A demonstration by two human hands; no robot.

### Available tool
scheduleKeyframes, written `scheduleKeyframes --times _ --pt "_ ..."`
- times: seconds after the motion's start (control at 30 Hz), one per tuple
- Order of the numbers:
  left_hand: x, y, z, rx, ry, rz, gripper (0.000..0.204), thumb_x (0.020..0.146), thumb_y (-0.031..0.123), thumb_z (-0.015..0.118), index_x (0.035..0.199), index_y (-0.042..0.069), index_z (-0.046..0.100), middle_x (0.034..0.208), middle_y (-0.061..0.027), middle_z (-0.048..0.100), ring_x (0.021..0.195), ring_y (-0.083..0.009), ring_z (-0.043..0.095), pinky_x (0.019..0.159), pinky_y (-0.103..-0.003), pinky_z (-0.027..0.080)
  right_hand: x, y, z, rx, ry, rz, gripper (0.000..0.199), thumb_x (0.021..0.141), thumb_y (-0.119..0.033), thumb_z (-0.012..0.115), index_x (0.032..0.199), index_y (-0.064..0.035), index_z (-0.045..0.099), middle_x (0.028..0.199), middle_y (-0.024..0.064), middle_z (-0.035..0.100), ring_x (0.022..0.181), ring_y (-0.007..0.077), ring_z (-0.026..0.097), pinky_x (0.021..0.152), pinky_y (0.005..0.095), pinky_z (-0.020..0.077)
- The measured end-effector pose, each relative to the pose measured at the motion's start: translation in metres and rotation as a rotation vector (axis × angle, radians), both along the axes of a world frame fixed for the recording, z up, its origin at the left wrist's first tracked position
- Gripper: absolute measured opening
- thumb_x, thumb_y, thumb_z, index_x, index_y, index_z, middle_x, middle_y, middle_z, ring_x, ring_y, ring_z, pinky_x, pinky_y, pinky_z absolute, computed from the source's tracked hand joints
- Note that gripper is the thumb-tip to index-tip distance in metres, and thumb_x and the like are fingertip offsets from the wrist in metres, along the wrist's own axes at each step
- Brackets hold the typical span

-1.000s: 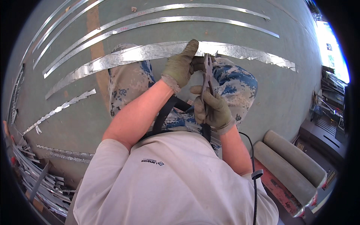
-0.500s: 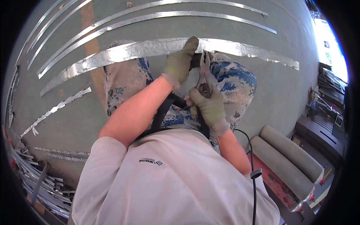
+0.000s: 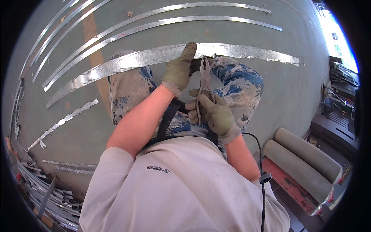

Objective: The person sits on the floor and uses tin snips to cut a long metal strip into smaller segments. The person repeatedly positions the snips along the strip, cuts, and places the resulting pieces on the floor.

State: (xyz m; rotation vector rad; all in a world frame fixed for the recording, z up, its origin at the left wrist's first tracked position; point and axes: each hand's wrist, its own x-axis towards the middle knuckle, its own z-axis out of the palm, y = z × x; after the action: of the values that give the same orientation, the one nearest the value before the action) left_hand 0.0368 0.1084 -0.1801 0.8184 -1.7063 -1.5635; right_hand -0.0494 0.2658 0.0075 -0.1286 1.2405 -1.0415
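A long, shiny sheet-metal strip (image 3: 145, 56) with notched edges lies crosswise over my knees. My gloved left hand (image 3: 179, 72) is closed on the strip's near edge, thumb laid on top and fingers underneath. In my gloved right hand (image 3: 219, 115) is a pair of pliers (image 3: 205, 73), jaws pointing away from me. The jaw tips are right by the strip's near edge, just right of my left thumb; whether they touch it I cannot tell. The plier handles are spread, with my right fingers around them.
Several narrow metal strips (image 3: 162, 24) lie on the floor beyond and to the left. A twisted scrap strip (image 3: 63, 121) is at the left, near a heap of metal offcuts (image 3: 52, 201). Two grey cylinders (image 3: 297, 166) rest on a red base at the right. A black cable (image 3: 261, 162) hangs beside my right arm.
The plier handles have spread apart and my right fingers have loosened around them. The jaws remain by the strip's edge. My left hand keeps its hold; the whole view has shifted slightly.
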Motion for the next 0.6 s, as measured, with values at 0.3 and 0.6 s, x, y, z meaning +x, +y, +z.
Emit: scheduleKeyframes --times 0.3,0.6 --pt "-0.002 -0.011 0.004 0.546 0.223 -0.032 0.047 0.099 0.011 0.06 0.145 0.011 0.052 0.1 -0.0161 0.075 0.079 -0.0227 0.069 0.072 -0.036 0.057 -0.012 0.007 -0.003 -0.084 -0.108 0.012 0.04 0.111 -0.026 0.054 0.141 0.0013 0.055 0.104 0.0167 0.075 0.083 0.0217 0.076 0.071 0.0354 0.0623" --pt "-0.005 -0.002 0.088 0.957 0.372 0.164 0.04 0.109 0.036 0.058 0.119 -0.002 0.065 0.106 -0.0187 0.076 0.093 -0.0262 0.075 0.083 -0.034 0.061 -0.013 -0.002 0.009 -0.092 -0.16 -0.017 0.032 0.109 -0.023 0.059 0.132 -0.0012 0.062 0.104 0.0105 0.072 0.076 0.016 0.064 0.067 0.0313 0.0547"
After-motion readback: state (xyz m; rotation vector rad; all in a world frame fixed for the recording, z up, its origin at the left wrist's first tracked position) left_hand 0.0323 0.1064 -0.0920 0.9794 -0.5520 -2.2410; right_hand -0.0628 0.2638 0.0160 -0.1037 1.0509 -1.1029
